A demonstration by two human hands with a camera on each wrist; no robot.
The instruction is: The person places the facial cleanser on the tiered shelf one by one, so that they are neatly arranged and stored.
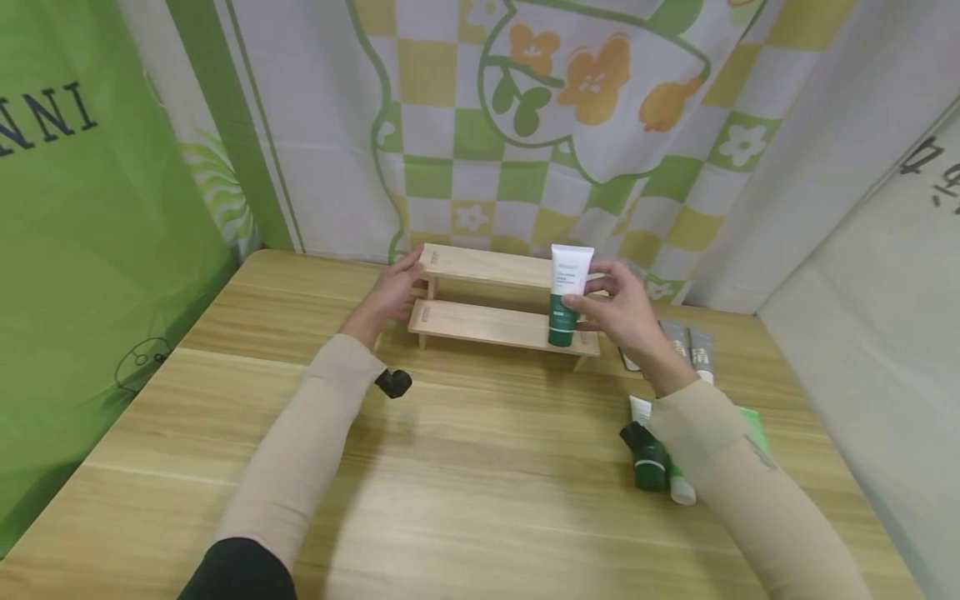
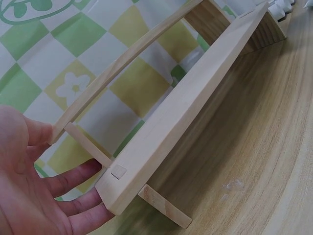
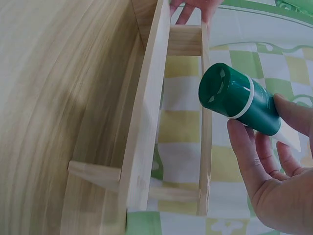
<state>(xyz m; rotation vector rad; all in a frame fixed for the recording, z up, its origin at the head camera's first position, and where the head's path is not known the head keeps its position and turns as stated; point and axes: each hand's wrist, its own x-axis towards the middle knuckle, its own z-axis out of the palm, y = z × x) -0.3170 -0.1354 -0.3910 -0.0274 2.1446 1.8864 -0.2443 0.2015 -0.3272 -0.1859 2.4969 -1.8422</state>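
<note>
A two-tier wooden rack (image 1: 480, 323) stands at the back of the table, its upper shelf (image 1: 487, 263) set behind the lower one. At its left end my left hand (image 1: 387, 298) holds it, the thumb (image 2: 39, 132) at the upper shelf's end and other fingers (image 2: 80, 203) against the lower shelf's end. My right hand (image 1: 628, 317) grips a white and green squeeze tube (image 1: 572, 279) between thumb and fingers, cap down. In the head view the tube overlaps the right part of both shelves; in the right wrist view its green cap (image 3: 215, 88) faces the camera.
Grey tubes (image 1: 702, 354) lie right of the rack, partly behind my right arm. Nearer, a dark green tube (image 1: 648, 467) and a white-capped tube (image 1: 682, 490) lie beside my right sleeve. A patterned curtain (image 1: 480, 133) hangs behind the rack. A thin black cable (image 1: 142, 358) is at the left.
</note>
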